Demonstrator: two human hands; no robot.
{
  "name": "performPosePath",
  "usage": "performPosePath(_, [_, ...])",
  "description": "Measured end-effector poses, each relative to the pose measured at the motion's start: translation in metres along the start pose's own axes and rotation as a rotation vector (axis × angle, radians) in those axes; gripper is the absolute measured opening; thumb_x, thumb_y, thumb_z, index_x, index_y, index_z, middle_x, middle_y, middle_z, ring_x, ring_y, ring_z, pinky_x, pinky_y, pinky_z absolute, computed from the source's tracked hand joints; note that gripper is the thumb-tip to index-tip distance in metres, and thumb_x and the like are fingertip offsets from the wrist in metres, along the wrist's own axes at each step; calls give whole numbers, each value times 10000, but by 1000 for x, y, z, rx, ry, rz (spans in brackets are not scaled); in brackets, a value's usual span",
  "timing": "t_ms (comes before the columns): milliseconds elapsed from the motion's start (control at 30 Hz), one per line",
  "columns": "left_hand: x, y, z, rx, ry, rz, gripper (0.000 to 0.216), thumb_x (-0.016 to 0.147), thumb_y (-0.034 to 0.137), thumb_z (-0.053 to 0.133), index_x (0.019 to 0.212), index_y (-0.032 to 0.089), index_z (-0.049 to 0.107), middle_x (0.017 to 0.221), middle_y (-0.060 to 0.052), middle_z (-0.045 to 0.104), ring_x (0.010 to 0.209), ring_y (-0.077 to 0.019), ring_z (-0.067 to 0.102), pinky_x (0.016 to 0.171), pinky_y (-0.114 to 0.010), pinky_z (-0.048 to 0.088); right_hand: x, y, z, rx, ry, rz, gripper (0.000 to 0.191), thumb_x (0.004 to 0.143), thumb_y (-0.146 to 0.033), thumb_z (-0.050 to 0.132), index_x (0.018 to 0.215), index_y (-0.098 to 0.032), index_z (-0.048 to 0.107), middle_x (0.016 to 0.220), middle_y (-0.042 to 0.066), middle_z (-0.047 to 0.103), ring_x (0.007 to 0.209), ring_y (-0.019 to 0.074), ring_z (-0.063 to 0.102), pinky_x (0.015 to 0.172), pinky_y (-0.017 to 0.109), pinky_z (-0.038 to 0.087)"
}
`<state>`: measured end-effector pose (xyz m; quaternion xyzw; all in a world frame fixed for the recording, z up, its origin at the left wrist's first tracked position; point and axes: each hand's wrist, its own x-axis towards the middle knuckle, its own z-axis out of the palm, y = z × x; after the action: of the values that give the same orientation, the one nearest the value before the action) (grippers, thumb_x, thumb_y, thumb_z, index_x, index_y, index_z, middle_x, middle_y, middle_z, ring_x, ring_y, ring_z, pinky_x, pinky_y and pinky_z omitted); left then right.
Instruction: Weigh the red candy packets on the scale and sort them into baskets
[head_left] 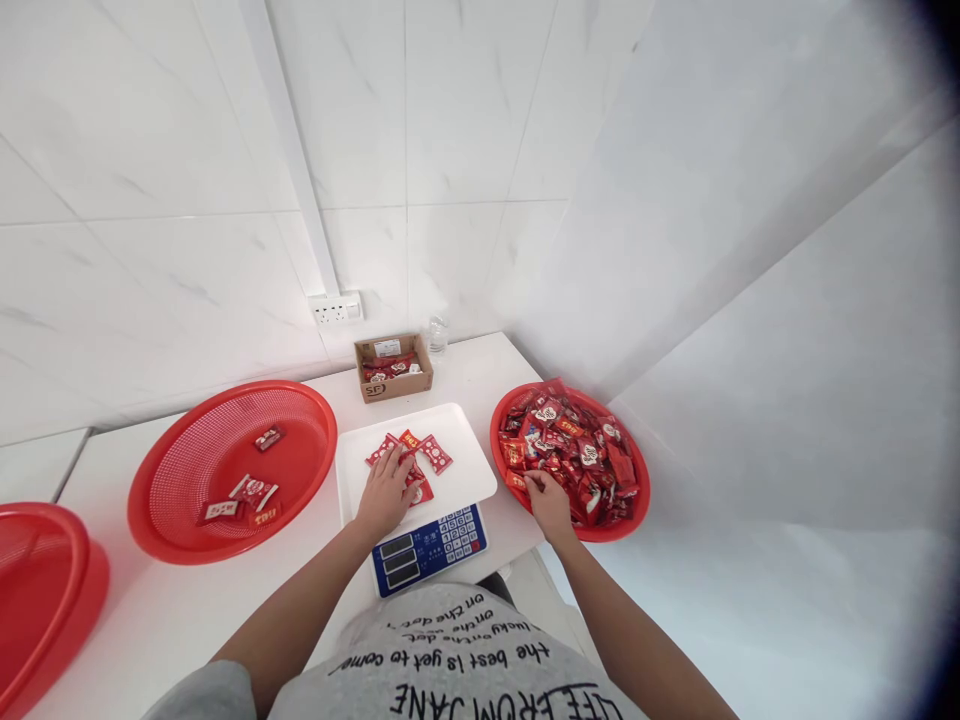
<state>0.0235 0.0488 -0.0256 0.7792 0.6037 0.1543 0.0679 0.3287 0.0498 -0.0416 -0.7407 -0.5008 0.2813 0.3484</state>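
Observation:
My left hand (385,492) lies palm down over the white tray (463,472) of a digital scale, fingers spread across several red candy packets (435,454). The hand covers part of these packets. At the near left rim of a heaped red basket (639,500), my right hand (551,502) pinches a small red-and-gold candy packet (516,481) between thumb and fingers. Many wrapped candies (590,452) fill that basket. The scale's blue panel (429,550), with its displays and keypad, faces me below the tray.
Left of the scale stands a red perforated basket (139,500) with a few packets (255,492) in it. Another red basket (52,600) is at the far left. A cardboard box (394,385) of packets and a clear cup (437,335) sit near the wall.

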Motion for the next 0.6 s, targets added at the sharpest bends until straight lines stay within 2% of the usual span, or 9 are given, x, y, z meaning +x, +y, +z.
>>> performPosePath(100, [4, 1, -2, 37, 13, -30, 450, 862, 365, 385, 1260, 170, 466, 1418, -122, 323, 1327, -277, 219, 1065, -456, 213, 0, 0, 0, 0, 7, 4, 302, 697, -395, 459, 832, -184, 629, 864, 64, 677, 813, 212, 608, 780, 341, 443])
performPosePath(233, [7, 5, 0, 39, -18, -97, 586, 824, 504, 412, 1340, 230, 363, 1461, -113, 231, 1346, -324, 125, 1055, -513, 173, -1, 0, -1, 1, 12, -17, 301, 700, -392, 462, 832, -183, 634, 854, 62, 677, 810, 215, 606, 779, 346, 442])
performPosePath(367, [3, 11, 6, 45, -88, -47, 689, 763, 579, 463, 1356, 254, 336, 1471, -108, 203, 1347, -343, 94, 1057, -526, 132, -2, -1, -1, 11, 11, -33, 303, 716, -392, 453, 839, -182, 632, 873, 68, 675, 820, 217, 602, 790, 352, 438])
performPosePath(600, [5, 27, 9, 89, -71, 23, 681, 774, 577, 443, 1369, 274, 305, 1470, -92, 213, 1350, -330, 95, 1055, -561, 39, -2, -3, -1, -3, 5, -20, 302, 708, -381, 446, 837, -182, 632, 871, 72, 676, 824, 221, 603, 793, 353, 434])
